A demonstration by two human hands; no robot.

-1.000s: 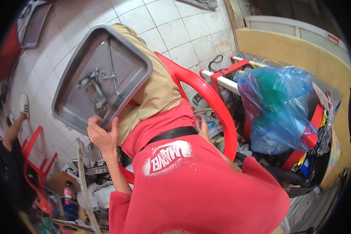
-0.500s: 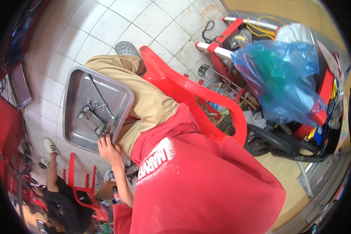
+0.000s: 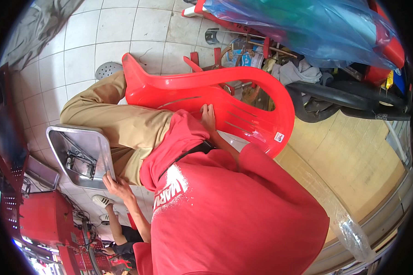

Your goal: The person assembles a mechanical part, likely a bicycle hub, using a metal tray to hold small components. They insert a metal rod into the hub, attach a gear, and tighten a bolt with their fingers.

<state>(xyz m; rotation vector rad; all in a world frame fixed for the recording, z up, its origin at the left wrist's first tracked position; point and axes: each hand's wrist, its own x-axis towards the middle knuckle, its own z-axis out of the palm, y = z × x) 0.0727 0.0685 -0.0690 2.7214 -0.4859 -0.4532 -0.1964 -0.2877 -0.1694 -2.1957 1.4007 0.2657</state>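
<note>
My left hand point(image 3: 117, 187) is closed on the near rim of a rectangular grey metal tray point(image 3: 107, 149). The tray is tilted beside my legs in tan trousers. Inside it lie a dark metal bracket-like part point(image 3: 81, 165) and a thin metal rod point(image 3: 76, 143), partly shaded by the wall. Behind my hip, my right hand point(image 3: 208, 117) rests on the red plastic chair point(image 3: 160, 97), fingers slightly bent and nothing seen in them. Part of my right forearm is hidden by my red top.
A blue plastic bag point(image 3: 307, 30) covers red and white frame parts at upper right, with black tubing point(image 3: 348, 96) below. Red perforated equipment point(image 3: 43, 215) with cables stands at lower left. Another person's shoe point(image 3: 102, 200) and leg are near it. Clear plastic wrap point(image 3: 353, 233) lies lower right.
The tray has tipped more steeply and its parts appear shifted toward its lower side. My right hand has come into view on the chair. The whole view has shifted.
</note>
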